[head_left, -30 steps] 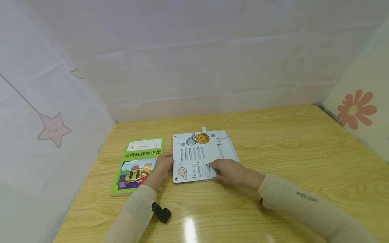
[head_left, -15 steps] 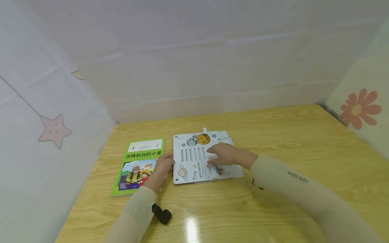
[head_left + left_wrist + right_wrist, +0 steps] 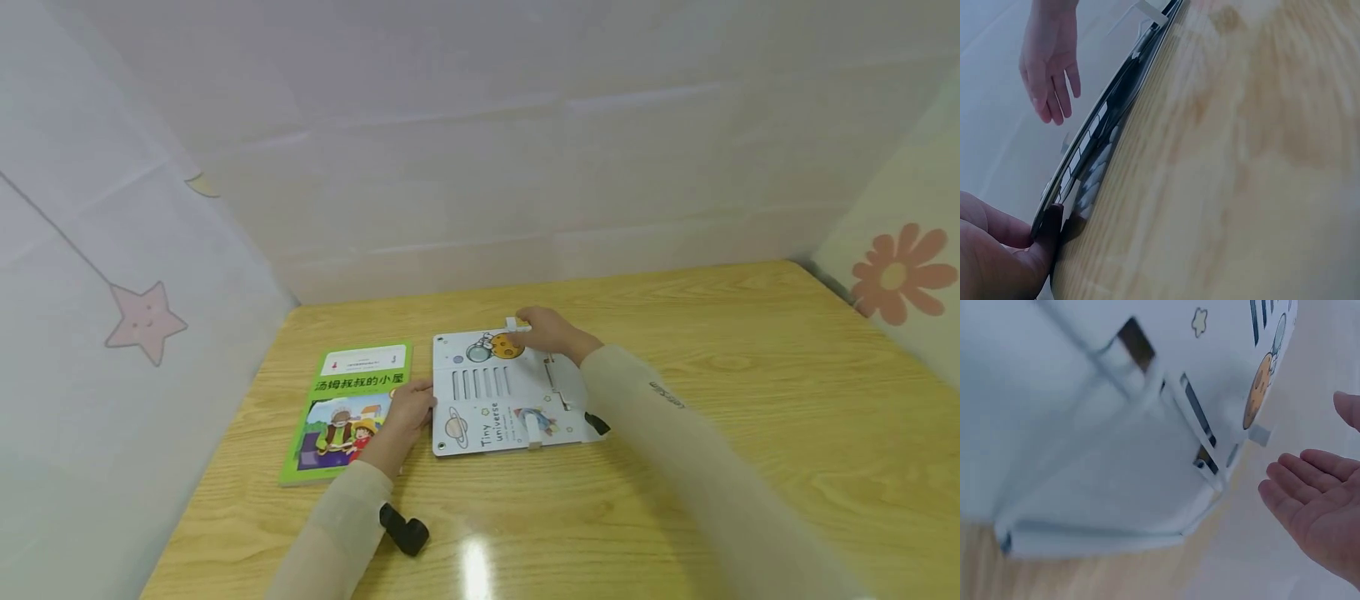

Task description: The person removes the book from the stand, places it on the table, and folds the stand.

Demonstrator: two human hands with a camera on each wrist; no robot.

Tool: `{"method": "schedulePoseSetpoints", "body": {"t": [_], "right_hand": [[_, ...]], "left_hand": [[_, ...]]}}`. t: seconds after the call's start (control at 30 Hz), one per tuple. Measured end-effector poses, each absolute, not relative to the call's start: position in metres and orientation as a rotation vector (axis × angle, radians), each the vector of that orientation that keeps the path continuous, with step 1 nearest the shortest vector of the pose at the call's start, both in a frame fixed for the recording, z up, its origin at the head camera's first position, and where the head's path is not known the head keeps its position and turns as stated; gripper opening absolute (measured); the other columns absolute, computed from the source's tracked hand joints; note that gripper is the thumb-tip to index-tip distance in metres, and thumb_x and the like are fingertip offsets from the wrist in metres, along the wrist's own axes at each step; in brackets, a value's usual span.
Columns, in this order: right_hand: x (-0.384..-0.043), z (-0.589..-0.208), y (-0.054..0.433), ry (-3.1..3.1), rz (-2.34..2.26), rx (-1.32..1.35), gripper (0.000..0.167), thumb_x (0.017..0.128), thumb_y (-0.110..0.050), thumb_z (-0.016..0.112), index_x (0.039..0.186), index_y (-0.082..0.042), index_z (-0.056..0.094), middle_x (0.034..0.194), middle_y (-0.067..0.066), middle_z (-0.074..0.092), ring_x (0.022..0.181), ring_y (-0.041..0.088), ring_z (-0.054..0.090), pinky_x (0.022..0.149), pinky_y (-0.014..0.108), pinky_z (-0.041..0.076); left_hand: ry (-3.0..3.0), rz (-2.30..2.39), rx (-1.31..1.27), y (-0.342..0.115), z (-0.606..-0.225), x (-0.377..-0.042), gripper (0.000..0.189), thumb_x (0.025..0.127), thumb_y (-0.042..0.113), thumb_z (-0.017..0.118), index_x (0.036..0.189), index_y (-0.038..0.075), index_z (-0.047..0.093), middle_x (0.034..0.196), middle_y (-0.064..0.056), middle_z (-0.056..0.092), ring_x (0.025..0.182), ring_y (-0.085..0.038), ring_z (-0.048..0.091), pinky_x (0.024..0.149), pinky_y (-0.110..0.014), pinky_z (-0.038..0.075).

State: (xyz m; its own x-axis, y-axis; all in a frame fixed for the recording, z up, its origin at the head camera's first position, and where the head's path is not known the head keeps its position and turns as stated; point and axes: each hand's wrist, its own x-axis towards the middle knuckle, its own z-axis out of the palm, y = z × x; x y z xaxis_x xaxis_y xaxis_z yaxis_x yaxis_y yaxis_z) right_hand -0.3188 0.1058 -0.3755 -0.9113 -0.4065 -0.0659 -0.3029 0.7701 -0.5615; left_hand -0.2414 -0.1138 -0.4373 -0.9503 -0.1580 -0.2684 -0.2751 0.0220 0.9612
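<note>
A flat white book stand [image 3: 536, 379] lies on the table, printed with an astronaut, planets and "Tiny universe". My left hand [image 3: 411, 407] pinches its left edge between thumb and fingers; the left wrist view shows that edge raised a little, with a dark gap under the panel. My right hand [image 3: 551, 329] is over the far edge, close beside the upper white page clip [image 3: 512, 323]. In the right wrist view, the fingers of that right hand [image 3: 1316, 500] are extended and hold nothing. A lower clip [image 3: 534, 433] lies across the rocket picture at the near edge.
A green-bordered children's book [image 3: 330, 429] lies left of the stand, partly covered by my left hand and forearm. The wooden table [image 3: 712, 375] ends at a pale cloth wall [image 3: 480, 167] behind, with more cloth at both sides.
My right hand has left the lower clip, passed over the stand's middle and reached the far edge by the upper clip. My left hand stays at the left edge.
</note>
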Motion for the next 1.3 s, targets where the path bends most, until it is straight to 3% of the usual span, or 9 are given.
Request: {"method": "schedulePoseSetpoints", "body": {"t": [0.13, 0.4, 0.6, 0.8, 1.3], "right_hand": [[-0.328, -0.385, 0.107, 2.721, -0.998, -0.514, 0.052, 0.089, -0.021, 0.047, 0.130, 0.005, 0.030, 0.131, 0.021, 0.033, 0.119, 0.033, 0.030, 0.095, 0.043, 0.027], [-0.339, -0.400, 0.107, 2.637, -1.261, -0.373, 0.040, 0.090, -0.007, 0.038, 0.129, 0.002, 0.035, 0.132, 0.017, 0.033, 0.120, 0.032, 0.028, 0.097, 0.041, 0.024], [-0.343, -0.403, 0.108, 2.684, -1.238, -0.272, 0.040, 0.090, -0.013, 0.042, 0.128, 0.000, 0.038, 0.131, 0.016, 0.036, 0.118, 0.031, 0.031, 0.095, 0.040, 0.027], [-0.343, -0.402, 0.108, 2.723, -1.163, -0.255, 0.042, 0.089, -0.013, 0.046, 0.127, 0.002, 0.038, 0.128, 0.017, 0.038, 0.116, 0.031, 0.034, 0.094, 0.039, 0.029], [-0.344, -0.405, 0.106, 2.718, -1.124, -0.181, 0.042, 0.088, -0.015, 0.049, 0.126, -0.001, 0.041, 0.124, 0.015, 0.043, 0.113, 0.029, 0.038, 0.093, 0.039, 0.031]], "left_hand": [[2.190, 2.096, -0.432, -0.111, -0.438, -0.241, 0.044, 0.074, -0.015, 0.041, 0.118, -0.012, 0.043, 0.115, -0.025, 0.048, 0.093, -0.023, 0.051, 0.066, -0.022, 0.045], [2.184, 2.073, -0.476, -0.109, -0.440, -0.242, 0.044, 0.076, -0.013, 0.042, 0.120, -0.007, 0.045, 0.116, -0.020, 0.049, 0.098, -0.022, 0.050, 0.072, -0.025, 0.044], [2.156, 2.091, -0.465, -0.107, -0.441, -0.242, 0.045, 0.077, -0.012, 0.041, 0.121, -0.007, 0.043, 0.118, -0.019, 0.048, 0.104, -0.025, 0.047, 0.082, -0.032, 0.041], [2.160, 2.098, -0.462, -0.104, -0.442, -0.242, 0.047, 0.074, -0.014, 0.043, 0.121, -0.007, 0.044, 0.118, -0.020, 0.048, 0.104, -0.024, 0.047, 0.078, -0.028, 0.043], [2.162, 2.072, -0.467, -0.106, -0.440, -0.244, 0.045, 0.077, -0.012, 0.042, 0.121, -0.008, 0.042, 0.118, -0.021, 0.047, 0.104, -0.027, 0.047, 0.084, -0.033, 0.040]]}}
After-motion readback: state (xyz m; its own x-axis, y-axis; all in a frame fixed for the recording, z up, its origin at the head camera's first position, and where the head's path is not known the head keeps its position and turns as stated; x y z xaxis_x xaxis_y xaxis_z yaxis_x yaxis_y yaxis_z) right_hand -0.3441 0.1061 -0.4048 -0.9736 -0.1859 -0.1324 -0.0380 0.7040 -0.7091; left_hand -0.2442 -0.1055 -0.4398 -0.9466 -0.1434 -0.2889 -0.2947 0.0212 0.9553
